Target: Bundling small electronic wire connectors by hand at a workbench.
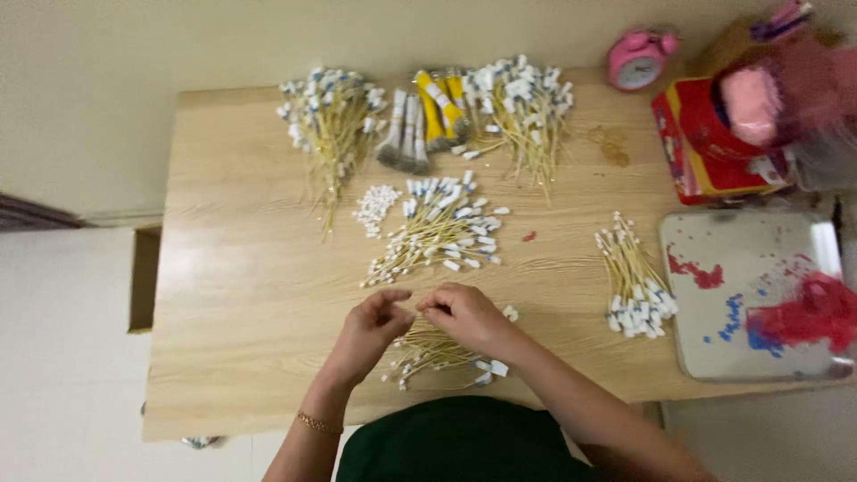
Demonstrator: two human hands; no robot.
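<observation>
My left hand [375,323] and right hand [464,314] hover fingertip to fingertip over a small pile of thin yellow sticks with white tags [439,353] near the wooden counter's [241,295] front edge, each grip pinching one stick.

On the pale wooden bench [241,295], the left hand [373,328] and right hand [466,317] meet fingertip to fingertip above a small heap of thin yellow sticks with white tips [437,353]. Larger piles lie beyond; a pink round alarm clock [637,59] stands at the far edge.
</observation>
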